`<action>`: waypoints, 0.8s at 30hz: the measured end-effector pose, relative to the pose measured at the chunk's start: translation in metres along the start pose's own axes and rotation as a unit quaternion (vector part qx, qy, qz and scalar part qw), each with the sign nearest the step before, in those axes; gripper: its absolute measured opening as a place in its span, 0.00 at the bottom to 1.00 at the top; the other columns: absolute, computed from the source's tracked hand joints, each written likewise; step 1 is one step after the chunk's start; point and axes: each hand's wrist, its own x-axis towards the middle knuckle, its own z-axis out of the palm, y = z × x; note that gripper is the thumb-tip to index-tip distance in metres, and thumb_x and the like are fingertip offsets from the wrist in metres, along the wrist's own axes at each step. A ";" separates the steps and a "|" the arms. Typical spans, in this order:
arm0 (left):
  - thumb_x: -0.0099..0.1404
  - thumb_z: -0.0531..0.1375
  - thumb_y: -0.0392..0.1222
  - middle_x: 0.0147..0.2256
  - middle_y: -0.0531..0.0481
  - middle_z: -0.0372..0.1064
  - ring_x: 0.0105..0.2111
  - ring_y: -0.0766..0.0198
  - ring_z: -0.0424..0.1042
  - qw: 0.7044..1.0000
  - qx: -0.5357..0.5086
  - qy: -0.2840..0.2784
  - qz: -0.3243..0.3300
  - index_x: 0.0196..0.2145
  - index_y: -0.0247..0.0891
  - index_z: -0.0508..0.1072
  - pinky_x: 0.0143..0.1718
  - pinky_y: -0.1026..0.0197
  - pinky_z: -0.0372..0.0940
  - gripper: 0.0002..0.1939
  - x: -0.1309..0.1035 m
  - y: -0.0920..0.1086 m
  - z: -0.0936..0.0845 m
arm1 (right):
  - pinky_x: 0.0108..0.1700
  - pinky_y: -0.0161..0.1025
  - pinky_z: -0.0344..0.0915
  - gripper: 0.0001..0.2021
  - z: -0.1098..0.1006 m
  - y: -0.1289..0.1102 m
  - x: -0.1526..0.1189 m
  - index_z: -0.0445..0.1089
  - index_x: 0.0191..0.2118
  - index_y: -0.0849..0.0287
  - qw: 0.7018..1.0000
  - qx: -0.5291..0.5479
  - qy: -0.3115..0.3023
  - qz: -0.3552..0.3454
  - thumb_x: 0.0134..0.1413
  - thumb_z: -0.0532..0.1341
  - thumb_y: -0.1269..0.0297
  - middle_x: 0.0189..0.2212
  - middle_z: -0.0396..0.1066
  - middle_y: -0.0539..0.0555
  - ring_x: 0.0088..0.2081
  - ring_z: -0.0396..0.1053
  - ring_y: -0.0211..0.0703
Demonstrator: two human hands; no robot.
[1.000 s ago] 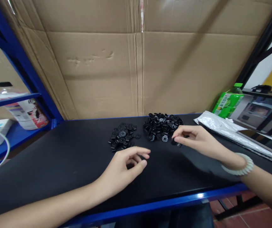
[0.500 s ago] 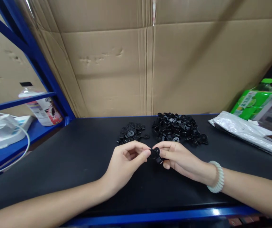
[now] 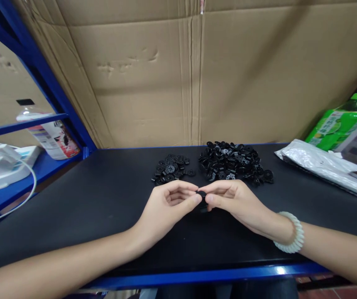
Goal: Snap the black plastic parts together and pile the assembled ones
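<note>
Cardboard, its top cut off, stands behind the black desk. Above this desk, the left hand and the right hand pinch together one small black part; they cover its sides, so its shape is difficult to see. Behind lie a smaller pile and a larger pile, their dark pieces overlapping.

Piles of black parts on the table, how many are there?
2: a smaller pile beyond the left hand and a larger pile beyond the right hand. Anything behind the hands is hidden.
</note>
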 end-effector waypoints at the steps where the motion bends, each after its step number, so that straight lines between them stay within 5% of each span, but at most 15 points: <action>1: 0.55 0.67 0.40 0.31 0.48 0.77 0.33 0.64 0.75 1.000 -0.004 -0.003 -0.006 0.36 0.32 0.76 0.39 0.64 0.70 0.11 0.000 0.001 0.000 | 0.37 0.35 0.68 0.09 -0.001 0.000 -0.001 0.78 0.38 0.59 1.000 -0.006 0.001 -0.003 0.49 0.68 0.64 0.30 0.77 0.52 0.29 0.71 0.35; 24: 0.57 0.65 0.36 0.27 0.52 0.74 0.29 0.67 0.73 0.999 0.006 -0.016 0.041 0.31 0.34 0.76 0.35 0.66 0.69 0.03 -0.003 -0.004 0.000 | 0.32 0.33 0.68 0.08 0.007 -0.006 -0.005 0.77 0.35 0.61 0.991 -0.127 0.031 -0.029 0.53 0.65 0.62 0.24 0.75 0.51 0.27 0.71 0.36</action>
